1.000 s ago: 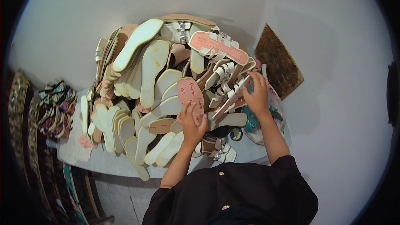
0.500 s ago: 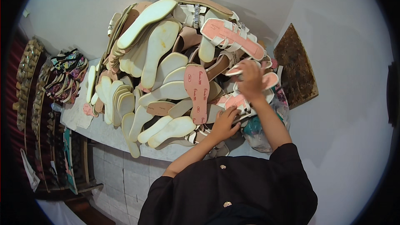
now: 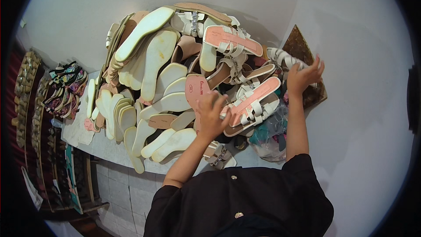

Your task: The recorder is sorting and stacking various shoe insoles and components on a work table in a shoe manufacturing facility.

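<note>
My left hand [image 3: 212,116] is over the front of the pile, fingers spread above a pink patterned insole [image 3: 197,91]. Its fingertips reach the toe end of a white strappy sandal with a pink footbed [image 3: 258,93]. To the right, my right hand [image 3: 304,77] is raised with its fingers apart. A smeared white strappy sandal [image 3: 285,58] lies just beyond it, against the thumb side; whether they touch is hard to tell. Another white sandal with a pink footbed [image 3: 237,40] rests on top of the pile.
Cream soles [image 3: 158,57] are heaped over the table [image 3: 107,145]. A plastic bag [image 3: 268,142] sits at the right front, and a brown board [image 3: 316,95] leans against the right wall. Racks of shoe forms [image 3: 27,101] and flowered straps [image 3: 68,81] are at the left.
My right hand has moved right, off the sandals, to beside the blurred white sandal. My left hand has shifted left and lifted its fingers. The whole view has shifted slightly.
</note>
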The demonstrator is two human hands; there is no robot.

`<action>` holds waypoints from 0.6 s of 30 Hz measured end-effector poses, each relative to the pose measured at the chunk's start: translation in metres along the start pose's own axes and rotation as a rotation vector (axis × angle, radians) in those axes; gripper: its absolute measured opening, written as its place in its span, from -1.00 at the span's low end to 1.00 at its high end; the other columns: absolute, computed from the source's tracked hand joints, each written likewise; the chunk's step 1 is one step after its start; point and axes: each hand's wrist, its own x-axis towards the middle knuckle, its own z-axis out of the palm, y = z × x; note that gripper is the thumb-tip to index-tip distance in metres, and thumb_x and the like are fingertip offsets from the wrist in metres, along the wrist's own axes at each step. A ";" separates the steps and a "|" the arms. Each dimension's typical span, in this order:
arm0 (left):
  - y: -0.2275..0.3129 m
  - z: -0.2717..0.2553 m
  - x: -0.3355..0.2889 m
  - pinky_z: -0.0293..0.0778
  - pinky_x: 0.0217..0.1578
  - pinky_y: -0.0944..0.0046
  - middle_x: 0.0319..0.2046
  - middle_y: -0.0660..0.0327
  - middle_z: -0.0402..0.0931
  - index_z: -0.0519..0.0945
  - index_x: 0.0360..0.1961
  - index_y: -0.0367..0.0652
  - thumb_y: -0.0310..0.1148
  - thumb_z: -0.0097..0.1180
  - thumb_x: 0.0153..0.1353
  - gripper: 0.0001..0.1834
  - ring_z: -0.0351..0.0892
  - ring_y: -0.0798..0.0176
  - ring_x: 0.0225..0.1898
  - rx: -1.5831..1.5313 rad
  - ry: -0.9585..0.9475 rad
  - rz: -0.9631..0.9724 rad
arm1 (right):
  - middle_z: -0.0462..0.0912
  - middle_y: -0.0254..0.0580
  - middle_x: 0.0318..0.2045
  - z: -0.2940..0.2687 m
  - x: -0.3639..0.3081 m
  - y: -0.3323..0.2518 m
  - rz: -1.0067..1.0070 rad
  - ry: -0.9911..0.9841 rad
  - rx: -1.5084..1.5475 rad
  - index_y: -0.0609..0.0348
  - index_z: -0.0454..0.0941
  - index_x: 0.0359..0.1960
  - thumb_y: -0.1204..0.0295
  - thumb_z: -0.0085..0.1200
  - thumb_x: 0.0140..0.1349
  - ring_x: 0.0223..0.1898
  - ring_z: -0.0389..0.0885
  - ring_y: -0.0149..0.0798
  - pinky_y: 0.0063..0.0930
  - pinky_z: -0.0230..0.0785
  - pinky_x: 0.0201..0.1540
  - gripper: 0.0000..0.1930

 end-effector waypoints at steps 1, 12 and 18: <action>-0.005 -0.005 0.006 -0.08 0.11 -0.14 0.12 0.00 0.18 0.38 0.06 -0.06 -0.27 0.24 -0.10 -0.39 0.08 -0.04 0.22 0.132 0.065 -0.035 | 0.24 -0.01 0.11 0.000 0.003 -0.009 0.001 0.003 0.001 0.06 0.24 0.13 0.44 0.04 0.01 0.24 0.04 0.08 0.32 -0.21 0.11 -0.44; -0.053 -0.011 0.003 -0.20 0.12 -0.40 0.32 -0.07 -0.14 0.08 0.31 0.02 -0.09 0.22 -0.05 -0.10 -0.16 -0.10 0.34 0.396 -0.237 -0.269 | 0.17 -0.07 0.22 0.066 -0.036 -0.060 0.019 -0.962 0.238 -0.13 -0.01 0.31 0.34 0.21 -0.09 0.29 0.05 0.01 0.38 -0.28 0.20 -0.12; -0.059 -0.012 -0.006 0.01 0.08 -0.11 0.14 -0.06 0.17 0.07 0.28 -0.16 -0.29 0.28 -0.10 -0.08 0.14 -0.05 0.19 0.094 0.093 -0.340 | 0.48 -0.23 -0.12 0.060 -0.065 -0.046 -0.094 -0.841 0.175 -0.02 0.43 0.04 0.31 0.02 0.12 -0.02 0.41 -0.13 0.34 -0.18 0.19 -0.61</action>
